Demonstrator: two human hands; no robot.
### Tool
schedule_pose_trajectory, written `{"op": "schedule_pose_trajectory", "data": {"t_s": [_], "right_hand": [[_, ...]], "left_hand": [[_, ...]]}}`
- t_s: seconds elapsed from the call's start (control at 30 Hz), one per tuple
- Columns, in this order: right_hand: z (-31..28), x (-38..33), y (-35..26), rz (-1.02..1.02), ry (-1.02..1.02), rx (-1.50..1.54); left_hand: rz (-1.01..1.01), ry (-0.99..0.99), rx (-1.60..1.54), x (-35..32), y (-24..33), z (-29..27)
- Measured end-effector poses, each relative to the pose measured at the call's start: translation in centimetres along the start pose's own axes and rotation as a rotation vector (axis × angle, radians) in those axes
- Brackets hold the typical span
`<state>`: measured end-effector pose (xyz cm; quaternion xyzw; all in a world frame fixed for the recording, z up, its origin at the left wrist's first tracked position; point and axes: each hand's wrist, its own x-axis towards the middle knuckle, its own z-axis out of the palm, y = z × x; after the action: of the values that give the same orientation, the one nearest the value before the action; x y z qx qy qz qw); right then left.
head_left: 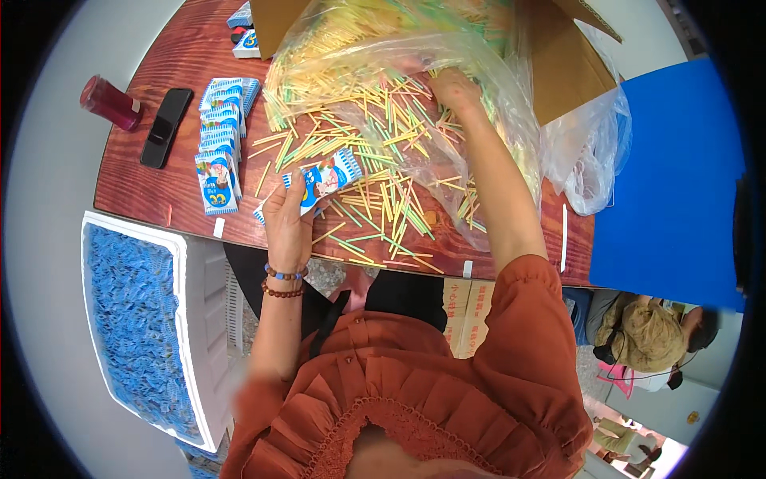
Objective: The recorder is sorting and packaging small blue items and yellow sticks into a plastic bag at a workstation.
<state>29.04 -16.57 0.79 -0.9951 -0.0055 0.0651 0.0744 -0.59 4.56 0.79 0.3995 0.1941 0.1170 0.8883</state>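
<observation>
My left hand [286, 215] is closed on a blue-and-white printed packet [333, 176], thumb on top, near the table's front edge. Thin straw-like sticks [395, 203] in yellow, green and pink lie loose beside and beyond the packet. Farther right, my right hand [456, 89] reaches into the heap of sticks at the mouth of a clear plastic bag [499, 120]. Its fingers curl down among the sticks; their tips are partly hidden, so what they pinch cannot be made out.
Blue-and-white packets [217, 182] lie in an overlapping row at left, beside a black phone [166, 128] and a red-lidded jar [110, 102]. A white foam box [179, 319] full of small blue packets stands left of the table. An open cardboard box [570, 76] stands at the far right.
</observation>
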Motion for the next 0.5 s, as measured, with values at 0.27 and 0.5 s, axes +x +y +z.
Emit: {"op": "schedule_pose_trajectory", "data": {"t_s": [0.27, 0.5], "right_hand": [[0.5, -0.9, 4.6, -0.273, 0.019, 0.12], [-2.7, -4.3, 5.9, -0.353, -0.274, 0.594]], "left_hand": [[-0.011, -0.008, 0.018, -0.2, -0.4, 0.1], [-0.016, -0.031, 0.033, -0.2, -0.5, 0.1]]}}
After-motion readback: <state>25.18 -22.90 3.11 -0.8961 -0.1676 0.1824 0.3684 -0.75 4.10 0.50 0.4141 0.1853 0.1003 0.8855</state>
